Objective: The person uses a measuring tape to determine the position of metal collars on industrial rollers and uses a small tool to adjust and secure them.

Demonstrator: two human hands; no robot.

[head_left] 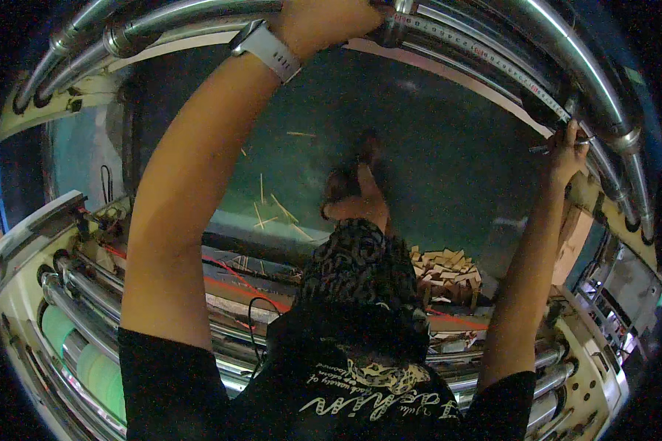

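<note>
My left hand, with a pale-strapped watch on the wrist, reaches to a metal roller shaft at the top edge, beside a dark collar. Its fingers are mostly cut off or hidden, so their grip does not show. Out at the upper right, my right hand has its fingers closed at the end of a white measuring scale fixed along a bar. A thin metal piece pokes out from those fingers; its kind is unclear. Whatever else they touch there is too dark to make out.
Polished rollers curve across the top, with more rollers and green drums at the lower left. A heap of cardboard scraps lies low, right of centre. Thin strips litter the dark green floor.
</note>
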